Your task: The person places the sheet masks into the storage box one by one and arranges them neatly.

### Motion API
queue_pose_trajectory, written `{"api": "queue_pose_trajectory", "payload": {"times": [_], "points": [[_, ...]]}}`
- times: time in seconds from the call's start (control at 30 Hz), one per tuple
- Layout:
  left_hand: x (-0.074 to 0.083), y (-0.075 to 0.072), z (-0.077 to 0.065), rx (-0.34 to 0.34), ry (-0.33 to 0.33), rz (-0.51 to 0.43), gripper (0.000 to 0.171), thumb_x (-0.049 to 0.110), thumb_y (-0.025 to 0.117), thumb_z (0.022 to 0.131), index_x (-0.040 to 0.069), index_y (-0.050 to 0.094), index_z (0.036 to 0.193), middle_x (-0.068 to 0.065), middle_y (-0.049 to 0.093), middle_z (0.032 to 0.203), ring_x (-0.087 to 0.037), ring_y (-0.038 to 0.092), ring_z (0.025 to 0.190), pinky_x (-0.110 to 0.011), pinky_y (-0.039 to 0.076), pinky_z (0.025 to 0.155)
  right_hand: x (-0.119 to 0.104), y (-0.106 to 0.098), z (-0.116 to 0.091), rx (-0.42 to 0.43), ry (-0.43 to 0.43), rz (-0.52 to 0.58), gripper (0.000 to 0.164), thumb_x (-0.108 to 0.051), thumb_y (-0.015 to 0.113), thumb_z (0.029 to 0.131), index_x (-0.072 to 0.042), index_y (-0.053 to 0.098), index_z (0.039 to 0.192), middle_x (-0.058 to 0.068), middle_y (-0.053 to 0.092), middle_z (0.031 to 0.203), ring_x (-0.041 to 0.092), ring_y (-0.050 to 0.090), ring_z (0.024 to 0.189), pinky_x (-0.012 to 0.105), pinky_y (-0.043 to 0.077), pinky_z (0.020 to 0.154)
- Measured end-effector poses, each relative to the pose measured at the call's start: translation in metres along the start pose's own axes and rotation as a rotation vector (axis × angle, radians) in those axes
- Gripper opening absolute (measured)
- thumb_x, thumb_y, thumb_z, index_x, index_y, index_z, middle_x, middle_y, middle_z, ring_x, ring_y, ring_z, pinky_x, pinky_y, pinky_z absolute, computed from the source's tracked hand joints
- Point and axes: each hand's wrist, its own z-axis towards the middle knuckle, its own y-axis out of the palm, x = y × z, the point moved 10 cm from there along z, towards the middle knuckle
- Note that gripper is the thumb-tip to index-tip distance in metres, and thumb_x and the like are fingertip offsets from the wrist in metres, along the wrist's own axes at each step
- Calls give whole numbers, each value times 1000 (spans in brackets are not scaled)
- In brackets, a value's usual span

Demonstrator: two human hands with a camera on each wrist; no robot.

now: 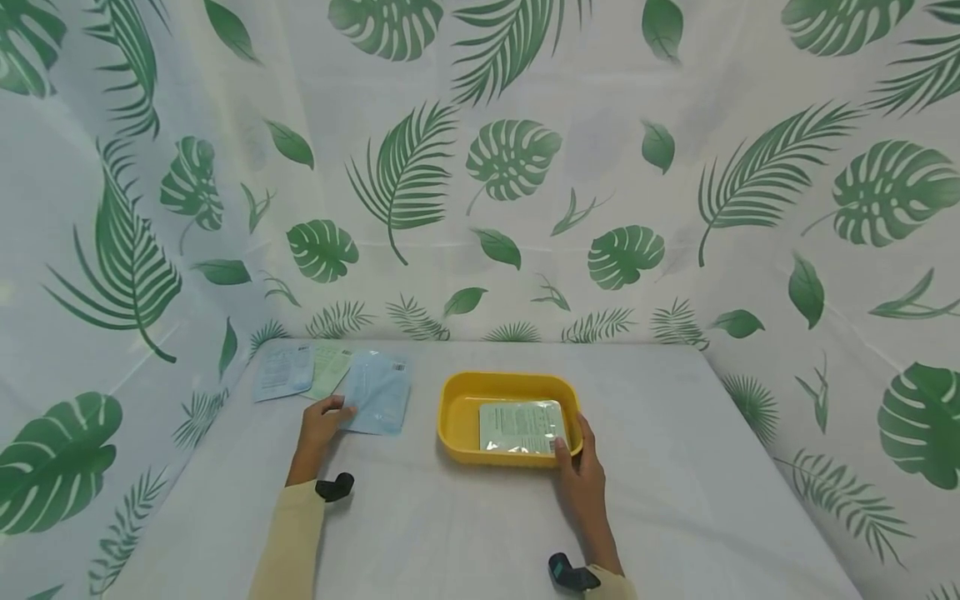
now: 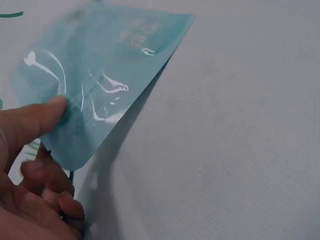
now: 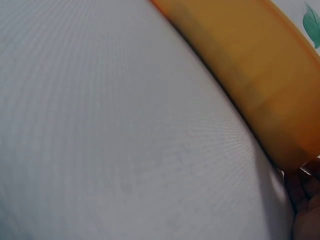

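Blue packet [image 1: 381, 392], pinched by left hand [image 1: 322, 423] near the counter's far edge [image 1: 637, 345], seems at pick-up, needing steadiness; right hand [image 1: 587, 483] grips yellow tray [image 1: 487, 457].

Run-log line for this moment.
left hand: pinches blue packet | right hand: grips yellow tray | inside tray: pale packet

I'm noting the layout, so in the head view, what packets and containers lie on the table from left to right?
Pale bluish packet, pale green packet, light blue packet, yellow tray with a printed packet inside.
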Motion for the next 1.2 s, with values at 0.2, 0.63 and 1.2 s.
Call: {"api": "queue_pose_trajectory", "payload": {"times": [0.2,0.63,1.2], "points": [[13,-2,-9,-14,23,-156,25,18,60,96,3,65,115,-15,51,140,-22,50,119,-35,45,90,-1,0,0,-11,3,17,64,-44,50,100,-30,21,155,11,30,159,34,30,146,52,28,115],[15,-3,-14,-18,77,-124,41,19,31,105,3,61,129,-14,59,133,-17,61,113,-32,51,93,1,0,-1,-12,18,18,65,-48,50,99,-32,20,155,10,30,159,34,31,146,53,29,114],[18,5,-20,-234,-24,131,65,17,63,95,3,28,148,-37,16,154,-47,42,131,-55,44,100,2,-1,0,-4,12,16,63,-46,50,100,-33,21,154,11,32,158,35,32,144,53,30,113]]}}
